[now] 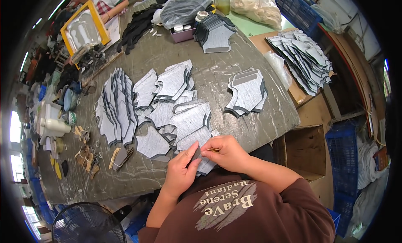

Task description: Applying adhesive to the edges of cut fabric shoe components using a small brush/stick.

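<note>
Near the table's front edge my two hands meet over grey cut fabric pieces. My left hand [183, 167] is closed, with a small dark grey strip [196, 154] between thumb and fingers. Right beside it, my right hand [227, 152] pinches a thin yellowish-brown stick-like tool [214, 150]; its exact kind is hidden by the fingers. Under and beyond the hands lies a loose heap of grey fabric pieces [190, 119] with dark edges. To the right is a smaller stack of grey pieces [248, 91], its top one bearing a dark grey strip.
A fanned row of grey pieces [117, 107] lies left, near tied bundles of small strips [120, 158]. Farther back are another stack [215, 34] and a purple box [183, 34]. A person [109, 4] sits behind a yellow frame [99, 21]. A black fan [88, 224] stands lower left.
</note>
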Motion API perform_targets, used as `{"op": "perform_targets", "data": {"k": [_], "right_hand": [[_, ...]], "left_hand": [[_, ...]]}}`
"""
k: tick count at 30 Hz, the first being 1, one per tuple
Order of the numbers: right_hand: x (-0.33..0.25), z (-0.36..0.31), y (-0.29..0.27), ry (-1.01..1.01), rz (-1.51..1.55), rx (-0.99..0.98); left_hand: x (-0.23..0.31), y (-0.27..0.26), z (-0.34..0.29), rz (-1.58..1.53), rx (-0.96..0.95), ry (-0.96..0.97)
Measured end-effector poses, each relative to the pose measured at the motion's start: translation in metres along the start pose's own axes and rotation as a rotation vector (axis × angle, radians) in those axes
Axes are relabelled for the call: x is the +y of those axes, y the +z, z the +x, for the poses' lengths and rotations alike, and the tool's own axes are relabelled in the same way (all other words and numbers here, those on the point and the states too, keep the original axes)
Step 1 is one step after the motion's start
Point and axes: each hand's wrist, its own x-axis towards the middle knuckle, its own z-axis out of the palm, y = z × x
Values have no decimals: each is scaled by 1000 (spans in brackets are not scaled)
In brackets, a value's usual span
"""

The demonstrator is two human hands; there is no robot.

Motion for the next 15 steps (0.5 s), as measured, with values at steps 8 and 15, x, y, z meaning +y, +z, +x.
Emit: {"op": "perform_targets", "data": {"k": [8,15], "right_hand": [[2,2,1,17,72,-12],[-9,2,-4,430,539,-133]], "left_hand": [[-5,2,-2,-53,0,-29],[-11,4,-11,-620,-170,-406]]}}
